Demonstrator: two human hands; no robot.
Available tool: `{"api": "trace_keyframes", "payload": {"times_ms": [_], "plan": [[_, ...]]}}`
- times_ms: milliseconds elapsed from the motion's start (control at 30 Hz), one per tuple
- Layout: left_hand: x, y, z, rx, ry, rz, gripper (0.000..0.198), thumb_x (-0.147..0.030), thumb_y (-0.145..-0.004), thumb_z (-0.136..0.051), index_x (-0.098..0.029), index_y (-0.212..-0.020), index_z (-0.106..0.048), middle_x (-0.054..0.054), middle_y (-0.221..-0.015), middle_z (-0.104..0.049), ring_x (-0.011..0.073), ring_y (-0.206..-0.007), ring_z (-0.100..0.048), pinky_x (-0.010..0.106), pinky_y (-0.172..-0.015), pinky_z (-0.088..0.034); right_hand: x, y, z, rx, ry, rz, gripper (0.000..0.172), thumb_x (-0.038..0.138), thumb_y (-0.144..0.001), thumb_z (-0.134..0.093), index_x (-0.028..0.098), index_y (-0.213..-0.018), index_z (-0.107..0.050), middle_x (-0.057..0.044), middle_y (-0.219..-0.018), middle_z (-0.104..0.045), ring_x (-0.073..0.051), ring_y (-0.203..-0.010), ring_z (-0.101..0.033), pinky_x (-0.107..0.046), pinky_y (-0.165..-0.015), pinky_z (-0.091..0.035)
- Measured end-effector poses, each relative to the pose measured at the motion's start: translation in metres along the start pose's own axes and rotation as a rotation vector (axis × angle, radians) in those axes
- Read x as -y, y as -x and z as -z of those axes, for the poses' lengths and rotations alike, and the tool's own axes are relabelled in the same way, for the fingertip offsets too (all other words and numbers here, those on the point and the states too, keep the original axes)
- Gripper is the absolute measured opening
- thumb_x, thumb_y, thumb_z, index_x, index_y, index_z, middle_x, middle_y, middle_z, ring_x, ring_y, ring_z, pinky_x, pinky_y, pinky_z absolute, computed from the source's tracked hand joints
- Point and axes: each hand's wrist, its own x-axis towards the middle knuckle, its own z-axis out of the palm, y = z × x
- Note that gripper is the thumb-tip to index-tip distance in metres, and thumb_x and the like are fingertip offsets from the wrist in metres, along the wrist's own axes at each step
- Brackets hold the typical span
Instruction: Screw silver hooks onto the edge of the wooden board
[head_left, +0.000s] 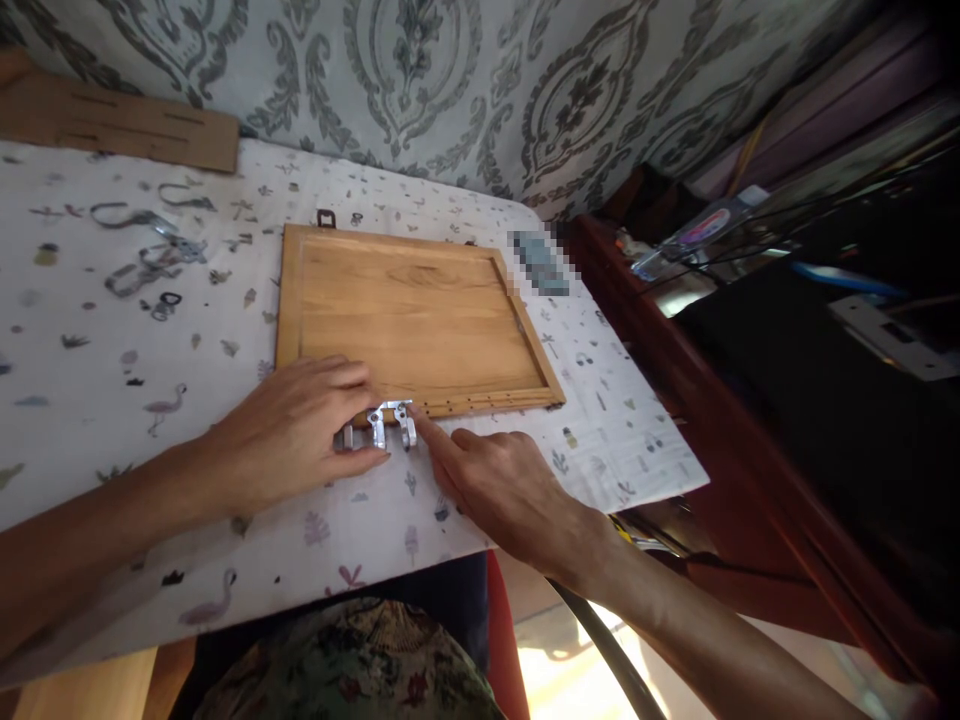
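Where the person's patterned clothing [360,660] meets the near edge of the table, a white cloth [285,560] printed with flamingos and plants spreads out, and both forearms reach in over it. The right hand [502,480] extends its index finger to the right end of a shiny metal bracket [403,415], its other fingers curled; whether that curl encloses anything is hidden. The left hand [292,430] has its thumb and fingers parted around the bracket, though how firmly they pinch it cannot be told, and it covers the near left corner of a wooden panel [405,310]. The bracket sits at the panel's near rim, beside small dark holes. Shaped like a shallow tray, the panel lies flat, with a dark clip [325,218] at its far edge. Loose metal pieces [161,240] lie well to its left; a pixelated flat object [538,262] is just beside its right rim. Past the table's right edge stands dark red furniture [742,430], with a clear bottle [701,235], contents unclear, near cables. Slotted cardboard [165,125] rests far left, before a patterned wall covering [420,90].
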Motion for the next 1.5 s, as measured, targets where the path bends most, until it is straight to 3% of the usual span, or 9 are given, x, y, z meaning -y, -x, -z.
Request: {"api": "trace_keyframes", "payload": {"times_ms": [433,633,800,1233,1500], "plan": [[0.0057,0.0018,-0.0041,-0.038,-0.001,0.008,0.027,-0.043,-0.094,-0.071,-0.017,-0.100,-0.073,0.005,-0.094,-0.064,0.0265,-0.092,-0.061,0.037,-0.078,-0.043,-0.0013,0.0026,-0.0020,0.038,-0.010,-0.016,0.079,0.009,-0.099,-0.055,0.011,-0.171,-0.024,-0.004,-0.074,-0.075,-0.018,-0.055,-0.063,-0.038,-0.051,-0.014],[0.0076,0.0026,-0.0054,-0.058,0.021,-0.048,0.036,-0.044,-0.097,-0.069,-0.021,-0.123,-0.073,0.004,-0.098,-0.064,0.0258,-0.095,-0.061,0.037,-0.082,-0.044,-0.0013,0.0029,-0.0032,0.000,-0.007,-0.010,0.076,0.008,-0.097,-0.058,0.012,-0.168,-0.032,-0.004,-0.075,-0.074,-0.017,-0.054,-0.062,-0.037,-0.050,-0.012],[0.0079,0.0030,-0.0042,-0.050,0.016,-0.096,0.028,-0.043,-0.101,-0.065,-0.021,-0.111,-0.079,0.004,-0.096,-0.062,0.0236,-0.091,-0.059,0.036,-0.080,-0.044,-0.0008,0.0022,-0.0016,0.005,-0.020,-0.012,0.072,0.008,-0.098,-0.058,0.013,-0.166,-0.037,-0.005,-0.074,-0.075,-0.017,-0.053,-0.062,-0.037,-0.050,-0.012],[0.0073,0.0035,-0.0033,-0.068,-0.054,-0.137,0.029,-0.042,-0.104,-0.059,-0.022,-0.113,-0.078,0.005,-0.097,-0.062,0.0251,-0.093,-0.059,0.038,-0.082,-0.043,-0.0018,0.0016,0.0049,0.014,-0.075,-0.066,0.066,0.012,-0.100,-0.054,0.015,-0.165,-0.039,-0.005,-0.078,-0.080,-0.016,-0.055,-0.065,-0.035,-0.050,-0.019],[0.0045,0.0027,0.0024,-0.006,-0.050,-0.119,0.029,-0.040,-0.103,-0.061,-0.020,-0.116,-0.078,0.006,-0.099,-0.062,0.0254,-0.093,-0.059,0.038,-0.082,-0.042,-0.0013,0.0047,0.0032,-0.034,-0.145,-0.079,0.065,0.012,-0.099,-0.054,0.018,-0.163,-0.044,-0.003,-0.077,-0.080,-0.014,-0.055,-0.065,-0.034,-0.050,-0.020]]}}
